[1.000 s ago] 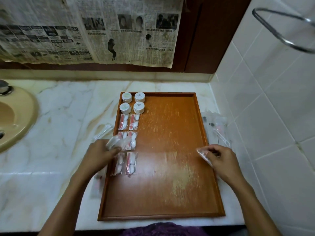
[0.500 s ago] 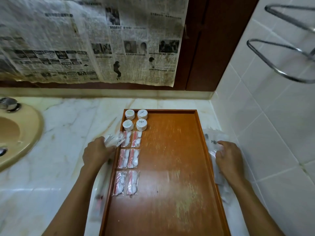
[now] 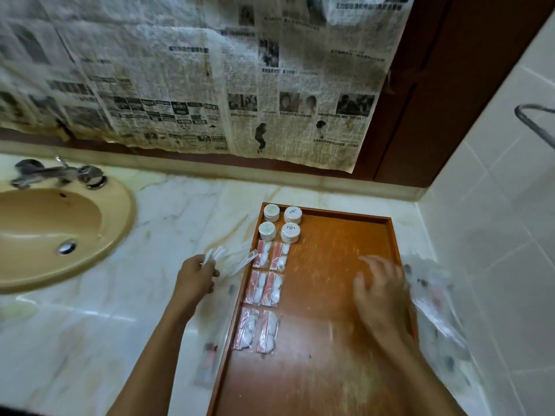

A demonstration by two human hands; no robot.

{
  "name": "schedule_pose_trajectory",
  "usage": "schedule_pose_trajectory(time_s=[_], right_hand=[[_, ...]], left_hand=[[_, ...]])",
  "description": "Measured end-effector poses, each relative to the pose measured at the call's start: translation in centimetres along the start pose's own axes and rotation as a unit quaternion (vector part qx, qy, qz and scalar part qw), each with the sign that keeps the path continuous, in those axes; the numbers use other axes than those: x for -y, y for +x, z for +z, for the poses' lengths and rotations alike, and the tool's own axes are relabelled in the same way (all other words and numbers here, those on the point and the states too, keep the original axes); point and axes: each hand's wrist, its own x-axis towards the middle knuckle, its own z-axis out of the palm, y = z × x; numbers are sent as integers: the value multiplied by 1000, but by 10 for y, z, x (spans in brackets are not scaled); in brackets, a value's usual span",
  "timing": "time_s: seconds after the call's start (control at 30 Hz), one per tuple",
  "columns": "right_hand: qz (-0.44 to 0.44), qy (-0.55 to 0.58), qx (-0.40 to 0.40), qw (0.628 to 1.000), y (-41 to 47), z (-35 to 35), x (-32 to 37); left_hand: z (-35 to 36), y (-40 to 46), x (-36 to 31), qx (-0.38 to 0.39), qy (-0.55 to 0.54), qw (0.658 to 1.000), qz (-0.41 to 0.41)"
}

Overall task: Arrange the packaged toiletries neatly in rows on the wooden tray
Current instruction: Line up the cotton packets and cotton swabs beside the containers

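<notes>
Marble bench (image 3: 126, 295) beside sink (image 3: 60, 229), tray (image 3: 330, 295) near tiled right wall holding packets (image 3: 264, 288) along its left edge; left hand (image 3: 195, 276) gripping clear packets, right hand (image 3: 380, 291) spread open above bare wood.

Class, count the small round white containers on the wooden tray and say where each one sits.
4. All sit in the wooden tray's far-left corner as a two-by-two block: far-left, far-right, near-left, near-right. None appears hidden.
</notes>
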Motion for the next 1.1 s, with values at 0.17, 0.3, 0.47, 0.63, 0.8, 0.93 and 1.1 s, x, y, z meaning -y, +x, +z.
schedule_pose_trajectory(time_s=[0.17, 0.3, 0.47, 0.63, 0.8, 0.93, 1.1], right_hand=[[-169, -5, 170, 971, -1, 69, 89], [-257, -104, 227, 933, 2, 108, 136], [-275, -164, 243, 916, 4, 132, 159], [-260, -145, 250, 921, 8, 135, 174], [-150, 26, 275, 949, -10, 119, 180], [-55, 170, 339, 924, -18, 102, 177], [-5, 271, 357, 894, -31, 84, 172]], left_hand=[[-16, -21, 12, 32, -90, 994, -52], [-22, -33, 23, 58, -112, 989, -80], [-34, -33, 33, 69, -141, 982, -101], [-44, -24, 31, 93, -152, 980, -92], [-48, -24, 30, 165, -138, 975, -62], [-44, -30, 29, 212, -141, 965, -58], [-37, -42, 23, 245, -112, 963, -34]])
